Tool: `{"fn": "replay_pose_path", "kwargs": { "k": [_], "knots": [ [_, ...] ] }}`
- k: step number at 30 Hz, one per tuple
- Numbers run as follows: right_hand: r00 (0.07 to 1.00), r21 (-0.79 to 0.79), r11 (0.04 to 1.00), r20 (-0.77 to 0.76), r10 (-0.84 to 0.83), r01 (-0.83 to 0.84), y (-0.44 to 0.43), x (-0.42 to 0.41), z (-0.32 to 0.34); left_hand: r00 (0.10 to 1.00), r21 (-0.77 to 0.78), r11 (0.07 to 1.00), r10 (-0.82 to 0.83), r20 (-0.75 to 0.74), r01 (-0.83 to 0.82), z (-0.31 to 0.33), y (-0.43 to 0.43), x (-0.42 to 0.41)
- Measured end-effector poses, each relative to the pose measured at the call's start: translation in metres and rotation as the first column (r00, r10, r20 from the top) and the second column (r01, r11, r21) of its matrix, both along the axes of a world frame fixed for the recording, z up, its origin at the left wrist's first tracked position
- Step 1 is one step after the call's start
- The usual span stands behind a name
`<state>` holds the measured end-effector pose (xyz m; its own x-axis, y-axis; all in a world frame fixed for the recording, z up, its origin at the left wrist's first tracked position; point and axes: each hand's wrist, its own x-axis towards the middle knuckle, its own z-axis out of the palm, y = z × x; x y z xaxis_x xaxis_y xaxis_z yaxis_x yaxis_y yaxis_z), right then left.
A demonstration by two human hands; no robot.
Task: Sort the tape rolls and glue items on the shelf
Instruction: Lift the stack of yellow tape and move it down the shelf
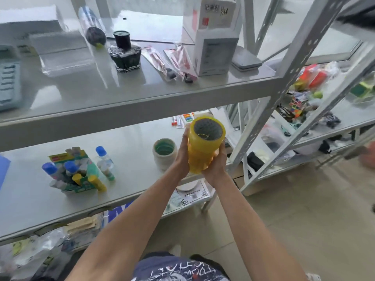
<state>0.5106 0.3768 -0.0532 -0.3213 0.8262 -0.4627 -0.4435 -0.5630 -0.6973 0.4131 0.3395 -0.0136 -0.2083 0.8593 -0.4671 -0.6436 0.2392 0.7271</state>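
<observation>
A tall stack of yellow tape rolls (204, 146) is held upright between both hands, in front of the middle shelf's right end. My left hand (182, 155) presses its left side and my right hand (216, 165) cups its lower right side. Just left of it, a stack of white tape rolls (164, 154) with a green core stands on the middle shelf (129, 147). Further left, a green box of glue sticks (74, 171) with blue and yellow caps lies tilted. A clear glue bottle (104, 163) with a blue cap stands beside it.
The upper shelf (142, 92) carries an ink bottle (124, 52), packaged pens (172, 63), a white carton (215, 37) and plastic sleeves. A perforated white upright (284, 78) stands right of the yellow stack. A second rack at right holds colourful toys (298, 102). Papers lie below.
</observation>
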Motion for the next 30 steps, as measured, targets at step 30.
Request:
{"fn": "replay_pose_path", "kwargs": {
  "k": [30],
  "knots": [
    [0.934, -0.038, 0.955, 0.201, 0.296, -0.294, 0.064, -0.015, 0.026, 0.977, 0.024, 0.981, 0.194, -0.089, -0.193, -0.027, 0.06, -0.007]
  ]
}}
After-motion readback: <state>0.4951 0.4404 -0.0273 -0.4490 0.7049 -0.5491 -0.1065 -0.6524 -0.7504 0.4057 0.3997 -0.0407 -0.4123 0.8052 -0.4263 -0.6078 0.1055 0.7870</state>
